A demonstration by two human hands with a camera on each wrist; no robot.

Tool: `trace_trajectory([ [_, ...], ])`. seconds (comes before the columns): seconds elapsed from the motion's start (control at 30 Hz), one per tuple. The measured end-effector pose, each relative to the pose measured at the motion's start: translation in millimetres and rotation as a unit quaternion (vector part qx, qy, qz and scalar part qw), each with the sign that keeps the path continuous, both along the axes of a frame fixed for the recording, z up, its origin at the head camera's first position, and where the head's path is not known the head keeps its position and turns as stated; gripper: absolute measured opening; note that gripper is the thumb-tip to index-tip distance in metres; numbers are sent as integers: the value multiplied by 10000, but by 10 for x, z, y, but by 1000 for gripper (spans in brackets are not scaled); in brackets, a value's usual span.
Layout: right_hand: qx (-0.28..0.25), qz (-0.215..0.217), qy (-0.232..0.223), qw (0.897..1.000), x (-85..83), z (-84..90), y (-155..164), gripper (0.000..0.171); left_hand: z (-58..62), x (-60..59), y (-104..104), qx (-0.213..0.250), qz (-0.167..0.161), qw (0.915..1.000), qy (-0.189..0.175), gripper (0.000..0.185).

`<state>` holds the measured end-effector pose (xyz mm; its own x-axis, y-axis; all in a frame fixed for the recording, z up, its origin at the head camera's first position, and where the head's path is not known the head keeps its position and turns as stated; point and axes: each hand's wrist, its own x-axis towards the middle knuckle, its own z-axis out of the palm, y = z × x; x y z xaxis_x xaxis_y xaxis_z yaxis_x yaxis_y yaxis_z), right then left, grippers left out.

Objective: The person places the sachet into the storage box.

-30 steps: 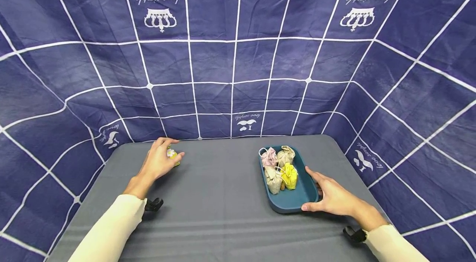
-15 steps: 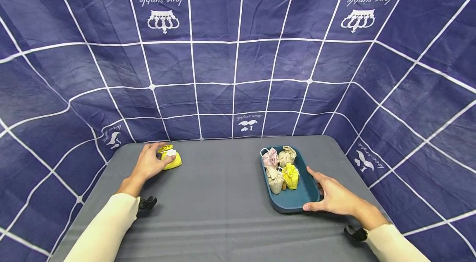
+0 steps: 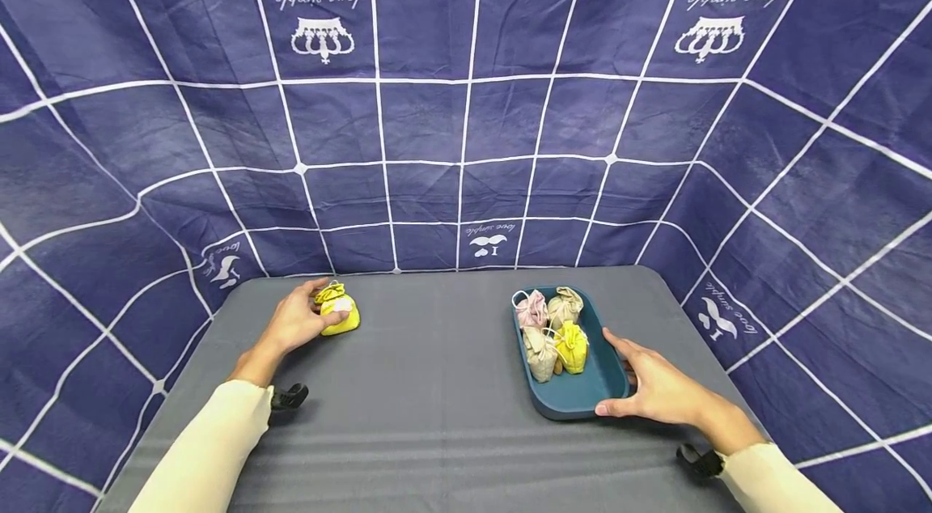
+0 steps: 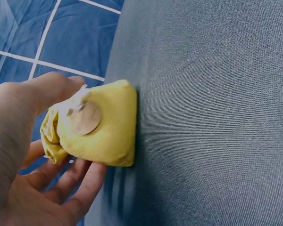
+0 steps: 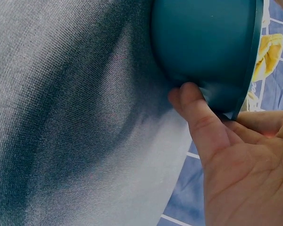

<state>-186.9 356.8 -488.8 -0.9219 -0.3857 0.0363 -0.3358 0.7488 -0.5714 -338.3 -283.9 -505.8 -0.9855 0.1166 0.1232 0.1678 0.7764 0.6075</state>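
On grey table, left hand (image 3: pixel 294 324) pinching yellow pouch (image 3: pixel 340 311), right hand (image 3: pixel 655 387) holding tray (image 3: pixel 582 396)

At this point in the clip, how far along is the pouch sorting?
Four pouches, including a pink pouch and a yellow one, already sit in the teal tray. In hand: the left hand grips a yellow pouch on the grey table, while the right hand holds the tray's near corner. That one pouch remains outside the tray.
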Motion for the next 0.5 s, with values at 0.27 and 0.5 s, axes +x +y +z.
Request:
trace_trajectory([
  [0.27, 55, -46, 45, 10000, -5, 14, -16, 134, 65, 65, -67, 161, -575, 9981, -171, 90],
  [0.5, -99, -45, -40, 9999, 21, -6, 1, 134, 56, 112, -41, 352, -1195, 9922, -1, 85],
])
